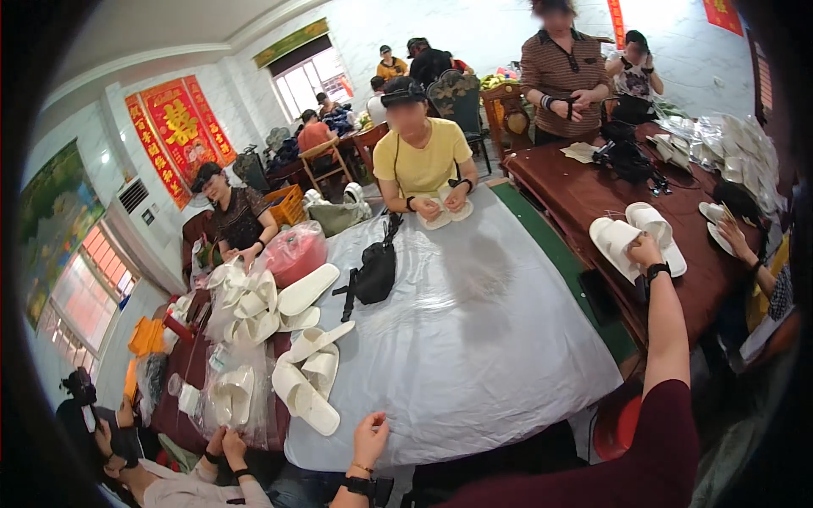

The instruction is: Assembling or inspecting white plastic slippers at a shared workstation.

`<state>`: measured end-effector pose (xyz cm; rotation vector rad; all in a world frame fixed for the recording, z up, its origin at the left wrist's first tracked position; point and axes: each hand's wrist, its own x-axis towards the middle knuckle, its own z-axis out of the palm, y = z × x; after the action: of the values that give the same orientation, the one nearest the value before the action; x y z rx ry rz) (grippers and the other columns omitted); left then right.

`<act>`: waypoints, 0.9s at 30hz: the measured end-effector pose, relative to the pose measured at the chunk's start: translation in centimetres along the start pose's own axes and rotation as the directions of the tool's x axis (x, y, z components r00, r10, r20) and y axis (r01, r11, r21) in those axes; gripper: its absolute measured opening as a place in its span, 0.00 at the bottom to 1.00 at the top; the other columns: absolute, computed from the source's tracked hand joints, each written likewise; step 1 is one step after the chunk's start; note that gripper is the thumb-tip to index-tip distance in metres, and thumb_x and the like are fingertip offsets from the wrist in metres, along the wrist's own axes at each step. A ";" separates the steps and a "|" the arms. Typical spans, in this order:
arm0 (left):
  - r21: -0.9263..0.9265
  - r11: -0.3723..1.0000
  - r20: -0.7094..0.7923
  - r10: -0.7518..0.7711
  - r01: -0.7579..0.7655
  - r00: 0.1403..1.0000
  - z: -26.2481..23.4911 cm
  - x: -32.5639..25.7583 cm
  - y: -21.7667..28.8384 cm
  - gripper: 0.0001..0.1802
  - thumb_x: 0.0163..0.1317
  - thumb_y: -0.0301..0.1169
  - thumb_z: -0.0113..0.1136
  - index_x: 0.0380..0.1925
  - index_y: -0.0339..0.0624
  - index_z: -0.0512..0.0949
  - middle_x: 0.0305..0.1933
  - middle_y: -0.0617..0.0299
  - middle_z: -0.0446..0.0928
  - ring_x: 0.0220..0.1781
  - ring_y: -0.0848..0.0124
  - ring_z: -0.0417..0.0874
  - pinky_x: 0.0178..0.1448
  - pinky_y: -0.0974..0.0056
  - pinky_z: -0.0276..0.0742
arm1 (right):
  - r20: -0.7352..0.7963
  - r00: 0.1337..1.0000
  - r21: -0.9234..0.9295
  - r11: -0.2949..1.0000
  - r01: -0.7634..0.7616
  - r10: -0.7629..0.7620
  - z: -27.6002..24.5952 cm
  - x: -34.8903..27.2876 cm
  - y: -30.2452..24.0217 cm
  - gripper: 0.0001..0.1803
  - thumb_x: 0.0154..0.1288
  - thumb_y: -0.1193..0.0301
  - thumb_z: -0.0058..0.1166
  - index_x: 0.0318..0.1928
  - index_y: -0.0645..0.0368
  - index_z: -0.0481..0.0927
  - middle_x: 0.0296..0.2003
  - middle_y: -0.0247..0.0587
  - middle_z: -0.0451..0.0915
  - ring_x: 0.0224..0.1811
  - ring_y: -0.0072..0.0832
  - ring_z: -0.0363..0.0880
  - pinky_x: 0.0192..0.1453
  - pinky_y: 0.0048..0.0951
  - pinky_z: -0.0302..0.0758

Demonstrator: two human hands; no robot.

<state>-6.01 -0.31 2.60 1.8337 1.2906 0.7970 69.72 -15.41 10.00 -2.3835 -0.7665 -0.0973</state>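
My right arm, in a dark maroon sleeve, stretches far out to the brown table at the right. There my right hand [648, 252] is closed on the strap area of a white slide sandal [611, 244]. A second white slide sandal [659, 229] lies right beside it. My left hand [370, 440] is over the near edge of the pale grey covered table, its fingers curled in with nothing visible in them. Nearest to it, several white slide sandals [306, 398] are piled at the table's left side.
Across the grey table [508, 356], a person in yellow handles white sandal pieces [446, 209]. A black bag [373, 271] lies near its left edge. People at the left have bagged sandals [233, 396] and a pink bag [295, 252]. A red stool [622, 427] stands below my right arm.
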 end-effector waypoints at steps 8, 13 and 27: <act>-0.080 0.996 0.069 -0.034 0.039 0.997 1.5 -0.4 0.0 0.15 0.58 0.29 0.59 0.44 0.35 0.79 0.42 0.54 0.82 0.41 0.68 0.83 0.44 0.66 0.78 | -0.122 0.985 -0.126 0.986 0.110 -0.125 -1.0 -2.3 -1.7 0.22 0.49 0.71 0.52 0.47 0.61 0.80 0.50 0.57 0.75 0.51 0.56 0.71 0.59 0.48 0.69; -0.041 0.998 0.188 -0.033 0.042 0.982 2.6 -0.5 4.5 0.16 0.60 0.31 0.59 0.46 0.35 0.78 0.42 0.54 0.82 0.42 0.68 0.82 0.44 0.66 0.78 | -0.199 0.863 -0.031 0.883 0.468 -0.464 1.2 -9.3 -7.4 0.13 0.47 0.72 0.52 0.31 0.71 0.78 0.33 0.61 0.77 0.38 0.58 0.73 0.50 0.49 0.71; -0.227 0.973 0.170 0.078 -0.038 0.982 8.3 1.9 2.3 0.33 0.61 0.39 0.62 0.60 0.31 0.65 0.57 0.45 0.70 0.58 0.57 0.72 0.58 0.58 0.71 | 0.569 0.485 0.611 0.736 0.291 -0.664 8.9 -33.4 -26.9 0.12 0.53 0.69 0.55 0.35 0.65 0.78 0.38 0.63 0.74 0.46 0.55 0.73 0.50 0.48 0.71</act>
<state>2.47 -0.81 0.31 1.7260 0.9962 0.7575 26.27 -9.82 9.22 -1.6074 -1.6742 0.8441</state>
